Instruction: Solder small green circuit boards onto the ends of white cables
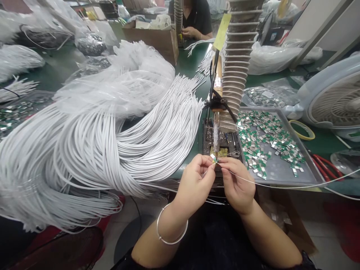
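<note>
My left hand (196, 182) is closed in a pinch on a tiny green and silver connector piece (214, 158), just below the tip of a fixed soldering iron (216, 131). My right hand (237, 182) is closed on the end of a thin white cable (281, 185) that runs off to the right, and it presses the cable end against the piece. Both hands meet at the near edge of the green table, in front of a small dark solder stand (222, 139).
A huge bundle of white cables (112, 138) fills the left, partly under clear plastic. A grey tray (281, 170) of several small green connectors lies right. A white fan (334, 101), yellow tape roll (302, 129), red-handled pliers (326, 165) and a ribbed hose (239, 63) stand nearby. Another person (194, 22) works across the table.
</note>
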`<action>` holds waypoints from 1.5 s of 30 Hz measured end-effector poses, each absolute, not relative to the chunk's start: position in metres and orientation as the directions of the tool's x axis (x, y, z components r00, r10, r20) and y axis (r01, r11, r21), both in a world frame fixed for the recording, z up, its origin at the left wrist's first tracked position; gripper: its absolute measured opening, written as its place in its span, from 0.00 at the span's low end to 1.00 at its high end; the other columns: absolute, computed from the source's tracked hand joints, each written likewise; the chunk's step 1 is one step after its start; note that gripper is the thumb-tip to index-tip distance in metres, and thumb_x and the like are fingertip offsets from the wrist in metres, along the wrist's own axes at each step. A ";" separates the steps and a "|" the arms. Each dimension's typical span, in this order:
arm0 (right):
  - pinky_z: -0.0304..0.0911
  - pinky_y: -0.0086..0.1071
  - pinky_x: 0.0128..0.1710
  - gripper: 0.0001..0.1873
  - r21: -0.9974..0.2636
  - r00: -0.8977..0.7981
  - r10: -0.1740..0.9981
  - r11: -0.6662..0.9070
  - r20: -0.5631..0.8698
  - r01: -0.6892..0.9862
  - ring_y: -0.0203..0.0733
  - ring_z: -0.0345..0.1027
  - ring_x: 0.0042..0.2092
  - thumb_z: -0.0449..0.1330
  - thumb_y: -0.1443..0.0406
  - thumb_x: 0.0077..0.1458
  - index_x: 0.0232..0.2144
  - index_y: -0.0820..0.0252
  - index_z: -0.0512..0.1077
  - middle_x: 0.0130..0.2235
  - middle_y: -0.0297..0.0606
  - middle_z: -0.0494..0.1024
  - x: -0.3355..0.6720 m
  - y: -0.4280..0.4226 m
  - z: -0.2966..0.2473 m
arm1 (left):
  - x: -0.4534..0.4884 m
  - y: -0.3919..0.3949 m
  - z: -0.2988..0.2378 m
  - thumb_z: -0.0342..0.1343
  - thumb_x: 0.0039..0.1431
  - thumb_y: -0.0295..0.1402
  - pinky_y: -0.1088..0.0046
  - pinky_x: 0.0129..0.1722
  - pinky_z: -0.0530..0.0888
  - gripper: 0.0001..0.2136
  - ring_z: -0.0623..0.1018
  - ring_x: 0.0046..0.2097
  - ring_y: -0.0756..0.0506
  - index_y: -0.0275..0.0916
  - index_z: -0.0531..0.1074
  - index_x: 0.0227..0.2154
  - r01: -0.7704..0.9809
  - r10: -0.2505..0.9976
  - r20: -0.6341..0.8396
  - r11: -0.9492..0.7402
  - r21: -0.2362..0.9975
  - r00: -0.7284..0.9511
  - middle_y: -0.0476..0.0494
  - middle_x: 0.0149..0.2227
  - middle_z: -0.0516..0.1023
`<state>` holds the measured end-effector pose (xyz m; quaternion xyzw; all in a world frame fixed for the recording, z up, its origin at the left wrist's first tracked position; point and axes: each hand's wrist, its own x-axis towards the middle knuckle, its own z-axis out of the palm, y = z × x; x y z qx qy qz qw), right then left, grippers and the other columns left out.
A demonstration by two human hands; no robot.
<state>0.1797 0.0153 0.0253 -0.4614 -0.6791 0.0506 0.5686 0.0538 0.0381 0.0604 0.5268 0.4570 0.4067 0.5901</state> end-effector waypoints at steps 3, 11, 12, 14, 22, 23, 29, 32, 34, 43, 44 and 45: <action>0.71 0.37 0.41 0.12 -0.591 0.073 0.683 0.569 0.727 0.572 0.40 0.72 0.42 0.54 0.76 0.53 0.38 0.59 0.70 0.38 0.42 0.76 0.179 0.017 0.026 | 0.055 0.040 0.063 0.51 0.55 0.29 0.76 0.33 0.69 0.04 0.71 0.33 0.53 0.38 0.63 0.26 0.019 0.963 -0.120 0.119 0.993 0.241 0.47 0.35 0.70; 0.71 0.38 0.39 0.12 -0.578 0.082 0.668 0.568 0.740 0.586 0.41 0.72 0.40 0.54 0.75 0.54 0.38 0.59 0.70 0.37 0.41 0.76 0.177 0.019 0.028 | 0.054 0.042 0.066 0.51 0.54 0.29 0.77 0.32 0.69 0.03 0.72 0.32 0.53 0.38 0.63 0.26 0.036 0.970 -0.098 0.092 0.995 0.224 0.47 0.35 0.70; 0.71 0.38 0.39 0.12 -0.580 0.086 0.668 0.566 0.739 0.586 0.41 0.72 0.40 0.54 0.75 0.54 0.38 0.58 0.70 0.37 0.41 0.77 0.177 0.019 0.028 | 0.054 0.042 0.067 0.52 0.54 0.28 0.77 0.32 0.69 0.04 0.72 0.32 0.52 0.38 0.63 0.26 0.033 0.970 -0.093 0.088 0.996 0.223 0.47 0.34 0.70; 0.71 0.39 0.39 0.12 -0.583 0.093 0.670 0.560 0.737 0.588 0.41 0.72 0.40 0.54 0.75 0.54 0.38 0.58 0.71 0.37 0.41 0.77 0.177 0.019 0.028 | 0.054 0.041 0.068 0.52 0.54 0.28 0.77 0.32 0.69 0.04 0.72 0.32 0.52 0.38 0.64 0.26 0.024 0.972 -0.085 0.081 0.996 0.221 0.47 0.34 0.70; 0.71 0.38 0.39 0.12 -0.575 0.086 0.661 0.573 0.746 0.584 0.41 0.72 0.41 0.54 0.76 0.53 0.38 0.58 0.71 0.37 0.41 0.76 0.177 0.018 0.030 | 0.054 0.039 0.072 0.51 0.54 0.28 0.78 0.31 0.69 0.03 0.71 0.32 0.53 0.37 0.63 0.26 0.021 0.974 -0.073 0.070 0.997 0.214 0.47 0.34 0.70; 0.71 0.38 0.39 0.12 -0.578 0.084 0.664 0.573 0.743 0.581 0.41 0.72 0.41 0.54 0.76 0.53 0.38 0.58 0.71 0.37 0.41 0.76 0.177 0.018 0.030 | 0.054 0.039 0.072 0.51 0.54 0.27 0.78 0.31 0.69 0.03 0.71 0.32 0.53 0.37 0.63 0.26 0.020 0.974 -0.071 0.069 0.997 0.217 0.47 0.34 0.70; 0.71 0.37 0.39 0.11 -0.588 0.089 0.672 0.567 0.735 0.576 0.40 0.72 0.40 0.54 0.75 0.53 0.37 0.59 0.71 0.37 0.42 0.77 0.178 0.017 0.028 | 0.055 0.038 0.068 0.52 0.53 0.27 0.77 0.31 0.70 0.03 0.72 0.31 0.53 0.37 0.64 0.26 0.018 0.967 -0.096 0.095 0.995 0.234 0.47 0.34 0.71; 0.72 0.37 0.37 0.10 -0.590 0.093 0.675 0.560 0.732 0.582 0.41 0.73 0.39 0.54 0.74 0.54 0.36 0.59 0.71 0.36 0.41 0.77 0.178 0.016 0.029 | 0.055 0.037 0.066 0.52 0.53 0.28 0.76 0.32 0.70 0.04 0.72 0.32 0.52 0.38 0.64 0.25 0.021 0.965 -0.111 0.109 0.994 0.236 0.47 0.34 0.72; 0.72 0.37 0.37 0.10 -0.587 0.091 0.672 0.563 0.735 0.581 0.41 0.73 0.39 0.54 0.74 0.54 0.36 0.59 0.71 0.35 0.41 0.77 0.179 0.016 0.028 | 0.055 0.037 0.063 0.52 0.54 0.28 0.76 0.32 0.70 0.04 0.72 0.33 0.51 0.38 0.64 0.26 0.030 0.962 -0.117 0.113 0.993 0.245 0.46 0.34 0.72; 0.71 0.39 0.40 0.14 -0.681 0.207 0.684 0.550 0.700 0.483 0.40 0.73 0.40 0.51 0.75 0.55 0.41 0.58 0.68 0.35 0.39 0.77 0.180 0.012 0.017 | 0.048 0.032 0.057 0.50 0.58 0.33 0.74 0.34 0.70 0.05 0.73 0.33 0.49 0.37 0.69 0.31 0.167 0.954 -0.100 0.054 0.985 0.284 0.45 0.32 0.74; 0.71 0.39 0.40 0.13 -0.681 0.210 0.679 0.559 0.703 0.473 0.40 0.73 0.40 0.51 0.75 0.55 0.40 0.58 0.69 0.35 0.39 0.77 0.180 0.012 0.017 | 0.048 0.032 0.057 0.50 0.58 0.33 0.73 0.35 0.70 0.06 0.74 0.34 0.48 0.37 0.69 0.31 0.193 0.952 -0.093 0.037 0.980 0.290 0.45 0.32 0.74; 0.71 0.39 0.40 0.13 -0.678 0.200 0.681 0.563 0.704 0.472 0.40 0.73 0.39 0.51 0.75 0.55 0.39 0.58 0.69 0.35 0.39 0.77 0.181 0.012 0.017 | 0.047 0.033 0.057 0.49 0.59 0.33 0.73 0.36 0.70 0.07 0.74 0.35 0.48 0.37 0.70 0.31 0.216 0.951 -0.088 0.022 0.976 0.296 0.44 0.32 0.75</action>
